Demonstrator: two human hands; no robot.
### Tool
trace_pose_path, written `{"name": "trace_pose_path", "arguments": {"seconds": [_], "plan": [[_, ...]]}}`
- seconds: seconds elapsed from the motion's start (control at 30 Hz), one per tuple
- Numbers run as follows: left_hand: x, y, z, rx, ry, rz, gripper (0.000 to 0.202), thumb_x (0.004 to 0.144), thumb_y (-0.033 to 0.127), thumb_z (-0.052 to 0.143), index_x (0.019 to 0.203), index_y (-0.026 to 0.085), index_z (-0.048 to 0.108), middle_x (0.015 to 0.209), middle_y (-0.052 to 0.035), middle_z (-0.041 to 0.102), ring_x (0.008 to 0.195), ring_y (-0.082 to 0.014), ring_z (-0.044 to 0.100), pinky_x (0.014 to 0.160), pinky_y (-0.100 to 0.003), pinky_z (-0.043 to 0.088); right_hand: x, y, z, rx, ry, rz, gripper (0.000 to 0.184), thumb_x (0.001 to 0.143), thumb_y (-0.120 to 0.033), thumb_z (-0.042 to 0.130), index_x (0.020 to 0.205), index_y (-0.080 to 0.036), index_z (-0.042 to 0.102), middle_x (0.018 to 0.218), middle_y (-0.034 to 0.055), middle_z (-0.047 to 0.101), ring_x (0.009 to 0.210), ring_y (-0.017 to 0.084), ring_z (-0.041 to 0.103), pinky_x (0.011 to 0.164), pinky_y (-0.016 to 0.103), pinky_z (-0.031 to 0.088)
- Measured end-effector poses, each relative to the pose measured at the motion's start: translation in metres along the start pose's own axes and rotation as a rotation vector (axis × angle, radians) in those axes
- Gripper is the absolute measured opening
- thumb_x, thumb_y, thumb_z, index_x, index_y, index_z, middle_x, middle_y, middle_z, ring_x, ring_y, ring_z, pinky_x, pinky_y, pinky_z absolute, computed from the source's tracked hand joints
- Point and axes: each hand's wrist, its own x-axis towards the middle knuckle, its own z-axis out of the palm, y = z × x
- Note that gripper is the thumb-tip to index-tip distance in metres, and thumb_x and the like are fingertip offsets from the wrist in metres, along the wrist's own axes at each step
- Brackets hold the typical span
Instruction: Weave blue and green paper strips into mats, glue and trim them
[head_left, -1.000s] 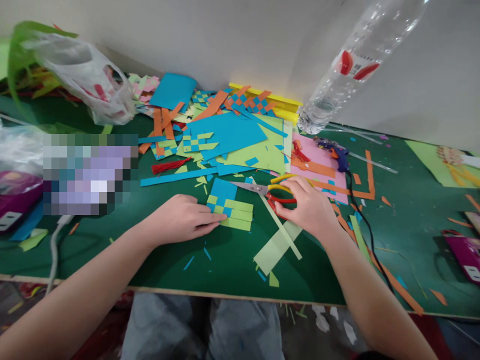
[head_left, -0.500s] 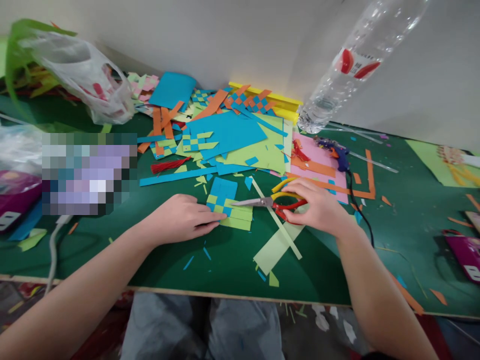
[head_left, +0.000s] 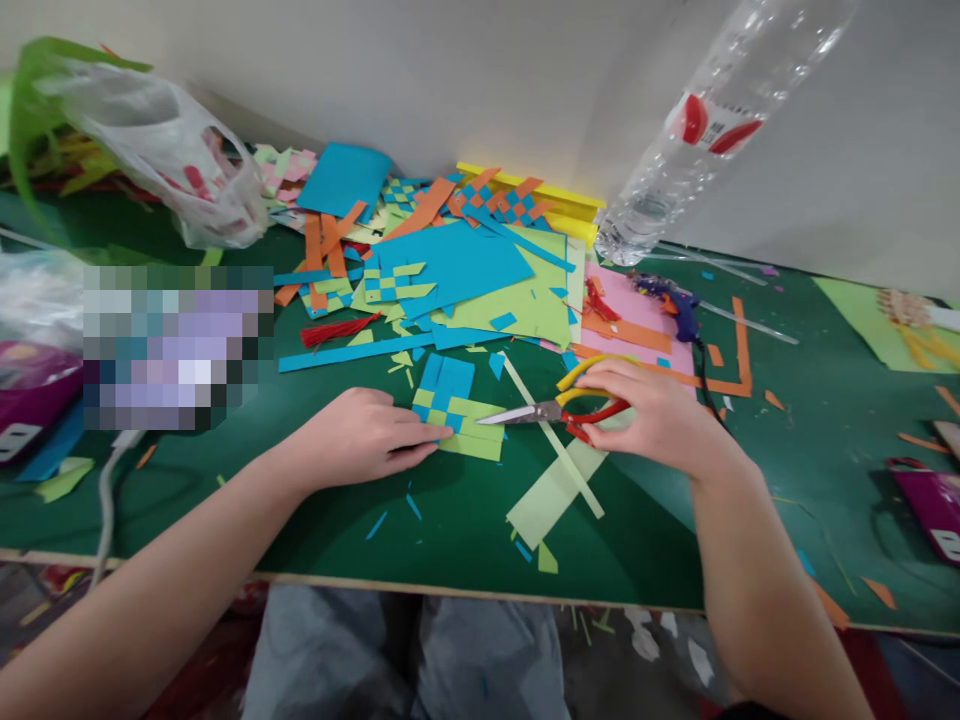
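Observation:
My left hand (head_left: 375,437) lies low on the table, its fingertips pressing on the lower left part of a small woven paper piece (head_left: 444,375) in blue and light green. The fingers partly cover its checkered middle. Its green strips (head_left: 484,443) spread out to the right. My right hand (head_left: 637,410) is closed around the handles of scissors (head_left: 592,405) with yellow and red grips. The scissors' blades look closed, their tip over the green strips. Under the scissors lie a thin pale strip (head_left: 581,480) and a wider pale green strip (head_left: 541,510).
Behind are blue sheets (head_left: 465,260), a red tassel (head_left: 337,330) and woven scraps. A clear bottle (head_left: 690,150) and a blue glue gun (head_left: 675,308) are at the back right. On the left are a plastic bag (head_left: 172,150) and a pixelated device with a cable (head_left: 107,490).
My right hand and the scissors have moved right, drawing the blade tip away from the checkered middle. My left hand and the woven paper piece have stayed put.

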Motion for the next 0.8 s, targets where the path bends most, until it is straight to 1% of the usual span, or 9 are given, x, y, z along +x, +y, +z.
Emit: {"name": "trace_pose_path", "arguments": {"seconds": [0.13,0.27,0.4,0.47,0.63,0.8], "plan": [[-0.001,-0.001,0.000,0.003,-0.005,0.000,0.024,0.095,0.029,0.049,0.107,0.026,0.069,0.067,0.0045,0.071,0.050,-0.0108,0.056,0.049,-0.029,0.034,-0.001,0.000,-0.004,0.028,0.002,0.002,0.037,0.074,-0.026,0.067,0.110,-0.025,0.060,0.117,0.0040,0.063,0.106,0.023,0.062,0.088,0.038,0.053],[-0.001,-0.001,0.001,0.001,-0.009,-0.002,0.024,0.095,0.029,0.049,0.107,0.026,0.069,0.067,0.0046,0.071,0.050,-0.0107,0.056,0.049,-0.029,0.034,0.000,-0.004,-0.001,0.018,0.026,-0.006,0.038,0.073,-0.028,0.068,0.110,-0.024,0.060,0.116,0.0040,0.063,0.106,0.024,0.062,0.090,0.039,0.052],[-0.001,-0.001,0.000,-0.003,-0.007,-0.010,0.024,0.094,0.030,0.049,0.106,0.027,0.069,0.068,0.0041,0.072,0.050,-0.0105,0.057,0.048,-0.029,0.034,0.002,-0.006,0.004,0.011,-0.037,0.032,0.038,0.073,-0.028,0.068,0.110,-0.026,0.061,0.118,0.0030,0.063,0.105,0.024,0.062,0.089,0.038,0.052],[-0.001,-0.001,0.000,-0.009,-0.012,-0.021,0.024,0.094,0.029,0.049,0.107,0.027,0.070,0.069,0.0040,0.072,0.050,-0.0105,0.056,0.048,-0.028,0.034,0.001,-0.005,0.003,0.015,-0.044,0.034,0.038,0.072,-0.027,0.068,0.109,-0.026,0.061,0.119,0.0030,0.063,0.105,0.024,0.062,0.088,0.038,0.052],[-0.003,-0.002,0.001,0.000,-0.026,-0.026,0.024,0.096,0.030,0.048,0.105,0.028,0.070,0.072,0.0044,0.073,0.048,-0.0110,0.054,0.049,-0.029,0.033,-0.001,-0.001,-0.005,0.033,-0.035,0.011,0.035,0.073,-0.029,0.068,0.107,-0.025,0.061,0.114,0.0029,0.065,0.104,0.023,0.062,0.088,0.038,0.052],[-0.003,-0.003,0.001,0.024,0.019,-0.013,0.021,0.094,0.028,0.051,0.107,0.026,0.069,0.071,0.0042,0.073,0.048,-0.0119,0.053,0.050,-0.029,0.033,-0.003,-0.001,-0.008,0.052,0.033,-0.015,0.036,0.073,-0.027,0.068,0.108,-0.025,0.061,0.115,0.0041,0.064,0.104,0.024,0.063,0.088,0.039,0.053]]}}
